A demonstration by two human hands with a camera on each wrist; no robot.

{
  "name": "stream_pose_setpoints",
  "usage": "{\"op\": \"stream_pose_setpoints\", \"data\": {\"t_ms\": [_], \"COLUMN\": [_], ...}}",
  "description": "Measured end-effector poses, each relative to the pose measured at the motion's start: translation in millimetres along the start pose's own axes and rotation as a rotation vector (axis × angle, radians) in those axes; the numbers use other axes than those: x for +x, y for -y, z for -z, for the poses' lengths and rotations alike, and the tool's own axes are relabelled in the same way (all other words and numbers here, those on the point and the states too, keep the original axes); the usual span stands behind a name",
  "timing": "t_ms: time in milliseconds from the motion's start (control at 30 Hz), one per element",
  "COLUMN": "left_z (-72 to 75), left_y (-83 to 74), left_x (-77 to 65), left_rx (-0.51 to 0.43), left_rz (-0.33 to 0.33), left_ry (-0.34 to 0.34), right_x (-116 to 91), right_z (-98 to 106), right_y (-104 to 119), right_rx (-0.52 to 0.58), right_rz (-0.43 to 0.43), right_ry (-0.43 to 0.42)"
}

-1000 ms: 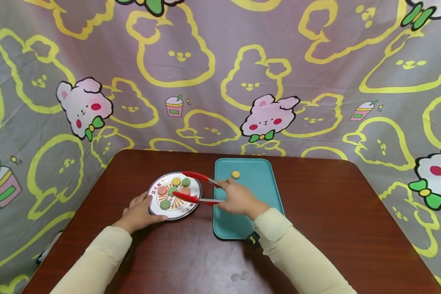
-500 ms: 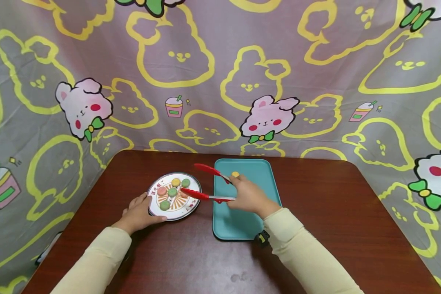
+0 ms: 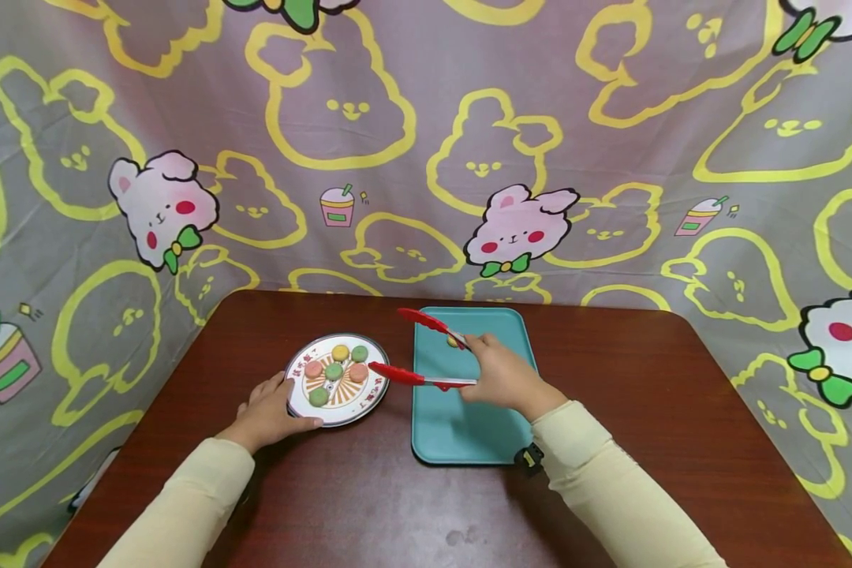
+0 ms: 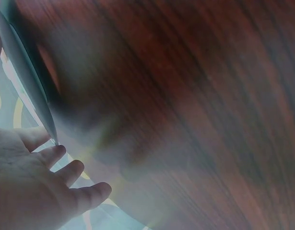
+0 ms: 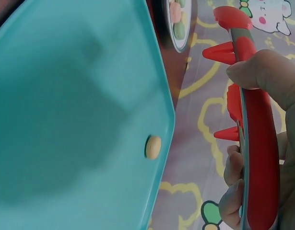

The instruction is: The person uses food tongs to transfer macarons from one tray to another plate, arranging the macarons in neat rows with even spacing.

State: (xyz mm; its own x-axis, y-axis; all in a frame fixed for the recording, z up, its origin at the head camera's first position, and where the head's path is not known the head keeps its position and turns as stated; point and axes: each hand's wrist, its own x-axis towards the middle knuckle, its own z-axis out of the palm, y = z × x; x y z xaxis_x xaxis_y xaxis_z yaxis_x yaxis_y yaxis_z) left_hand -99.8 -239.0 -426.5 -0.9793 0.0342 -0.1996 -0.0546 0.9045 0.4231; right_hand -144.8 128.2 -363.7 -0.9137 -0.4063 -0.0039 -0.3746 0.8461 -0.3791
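Observation:
My left hand (image 3: 266,412) rests against the near-left rim of a round white plate (image 3: 358,405), fingers extended. In the left wrist view, the fingers lie loosely spread beside the plate's edge (image 4: 29,72). Several macarons, pink, yellow (image 3: 340,353) and green (image 3: 318,396), lie on the plate. My right hand (image 3: 506,377) grips red-tipped metal tongs (image 3: 397,374) above the teal tray (image 3: 454,438). The tongs' arms are spread, with nothing between their tips. One yellow macaron (image 5: 153,147) lies near the tray's far edge; the tongs partly cover it in the head view.
The plate and tray stand side by side on a dark brown wooden table (image 3: 355,489), a narrow gap between them. A patterned curtain (image 3: 397,197) rises behind the table and along both sides.
My right hand has moved right with the tongs, drawing their tips away from the plate and over the tray's left side. My left hand and the macarons have stayed in place.

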Motion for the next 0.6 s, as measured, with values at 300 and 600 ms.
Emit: {"op": "stream_pose_setpoints", "data": {"t_ms": [300, 600], "left_z": [-1.5, -0.3], "left_y": [1.7, 1.3], "left_x": [2.1, 2.5], "left_rx": [0.008, 0.009], "left_rz": [-0.001, 0.005], "left_ry": [0.002, 0.012], "right_x": [-5.9, -9.6], "right_z": [4.4, 5.1], "right_y": [-16.1, -29.4], "right_rx": [-0.050, -0.061], "right_rz": [-0.012, -0.022], "right_ry": [0.008, -0.021]}}
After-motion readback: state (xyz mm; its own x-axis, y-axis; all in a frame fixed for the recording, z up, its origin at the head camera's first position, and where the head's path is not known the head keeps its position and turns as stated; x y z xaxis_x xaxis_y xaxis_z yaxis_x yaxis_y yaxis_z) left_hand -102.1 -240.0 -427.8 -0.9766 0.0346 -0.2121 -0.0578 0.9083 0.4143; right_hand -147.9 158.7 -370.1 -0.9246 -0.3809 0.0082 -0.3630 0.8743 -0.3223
